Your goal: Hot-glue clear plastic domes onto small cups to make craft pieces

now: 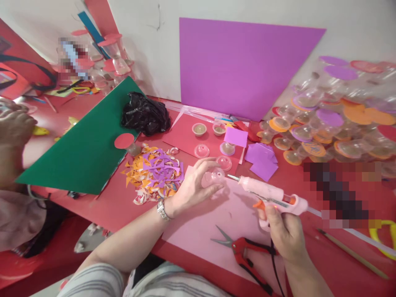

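Between the thumb and fingers of my left hand [199,181] is a clear plastic dome [214,176]. My right hand [286,229] grips a pink hot glue gun [262,189] by its handle, a finger at the orange trigger. The metal nozzle points left, close beside the dome. A clear glue stick [314,212] sticks out of the gun's back end. Past my left hand, clear domes [201,151] and small cups with sandy contents [199,129] stand on red sheets. Red-handled snips [239,247] lie with blades apart on a pink sheet [192,231] below my hands.
Orange and purple scraps [161,167] lie left, near a black plastic bag [145,113] and a green board [83,140]. Purple squares [262,161] are scattered behind the glue gun. Hourglass-shaped bottles [321,119] crowd the right. Another person's hands [14,123] are at far left.
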`<state>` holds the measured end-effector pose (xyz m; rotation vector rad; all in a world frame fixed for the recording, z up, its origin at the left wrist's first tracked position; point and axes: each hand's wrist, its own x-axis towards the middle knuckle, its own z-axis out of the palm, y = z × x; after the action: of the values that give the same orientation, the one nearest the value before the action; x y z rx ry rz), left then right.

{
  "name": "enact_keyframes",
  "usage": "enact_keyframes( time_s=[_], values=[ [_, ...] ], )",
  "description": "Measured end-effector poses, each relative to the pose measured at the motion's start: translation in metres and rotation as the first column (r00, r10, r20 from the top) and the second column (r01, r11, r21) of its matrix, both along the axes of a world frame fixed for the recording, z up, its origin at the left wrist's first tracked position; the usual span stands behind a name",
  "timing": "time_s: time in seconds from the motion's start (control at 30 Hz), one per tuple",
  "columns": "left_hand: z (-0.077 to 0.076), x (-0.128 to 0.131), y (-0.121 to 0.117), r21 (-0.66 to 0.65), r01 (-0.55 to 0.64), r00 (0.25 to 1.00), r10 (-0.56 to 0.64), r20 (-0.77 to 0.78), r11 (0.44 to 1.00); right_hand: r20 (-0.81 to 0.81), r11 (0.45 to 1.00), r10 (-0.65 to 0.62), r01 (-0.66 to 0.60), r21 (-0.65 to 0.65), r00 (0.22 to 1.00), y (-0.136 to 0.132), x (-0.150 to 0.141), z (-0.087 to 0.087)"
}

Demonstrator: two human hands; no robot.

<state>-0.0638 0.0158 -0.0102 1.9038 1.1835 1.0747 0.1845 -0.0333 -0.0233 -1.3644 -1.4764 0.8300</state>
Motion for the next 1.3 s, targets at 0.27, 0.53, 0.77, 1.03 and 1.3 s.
enact_keyframes(
  time_s=[0.27,0.53,0.77,1.03,1.3],
  values=[
    [0.006,0.004,0.001,-0.283,0.019,0.886,0.115,0.450,0.959,-0.276,0.964,-0.201,0.141,-0.224,0.940,0.003,-0.005,-0.003],
    [-0.002,0.019,-0.001,-0.484,0.510,0.361,0.334,0.871,0.711,-0.190,0.989,-0.143,0.131,-0.072,0.971,-0.001,-0.008,-0.001],
    [0.003,0.016,0.000,-0.387,0.634,0.286,0.261,0.922,0.670,0.137,0.972,0.029,-0.060,0.228,0.990,-0.007,-0.010,0.015],
    [-0.001,0.016,-0.004,-0.385,0.629,0.401,0.143,0.905,0.675,0.352,0.929,0.058,-0.179,0.323,0.934,-0.006,-0.018,0.028],
    [0.001,0.016,-0.005,-0.366,0.640,0.427,0.084,0.901,0.675,0.361,0.931,0.076,-0.196,0.307,0.929,-0.005,-0.020,0.026]
  ],
)
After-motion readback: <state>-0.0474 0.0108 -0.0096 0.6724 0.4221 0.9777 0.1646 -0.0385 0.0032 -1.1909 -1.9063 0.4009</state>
